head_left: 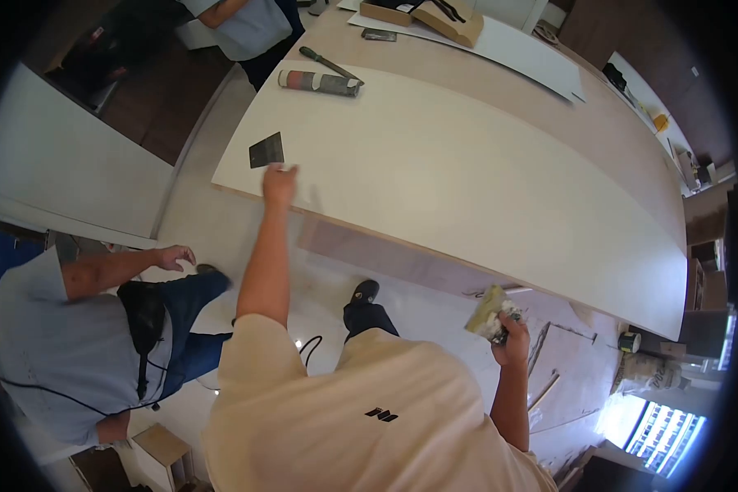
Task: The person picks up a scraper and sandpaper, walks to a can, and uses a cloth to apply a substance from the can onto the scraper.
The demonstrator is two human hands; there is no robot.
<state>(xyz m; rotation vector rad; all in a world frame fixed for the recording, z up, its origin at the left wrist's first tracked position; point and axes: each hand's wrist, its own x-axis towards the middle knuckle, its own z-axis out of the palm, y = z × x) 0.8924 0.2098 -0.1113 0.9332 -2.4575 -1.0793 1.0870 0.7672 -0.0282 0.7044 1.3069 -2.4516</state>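
My left hand (280,185) reaches over the front edge of a long cream board (435,180). Its fingers are closed at the near end of a dark, flat scraper blade (266,151), which lies on or just above the board. On the right, my right hand (512,343) is wrapped round a yellowish, smeared piece (488,314) with white and dark patches, held out past the board's front edge. Farther back on the board are a red and grey tube (318,83) and a dark-handled tool (328,64).
A co-worker in grey (74,328) stands close on the left, one arm toward me. Another person (258,29) stands beyond the board's far left corner. Open cardboard boxes (447,23) lie at the back; a tin (629,342) stands at right.
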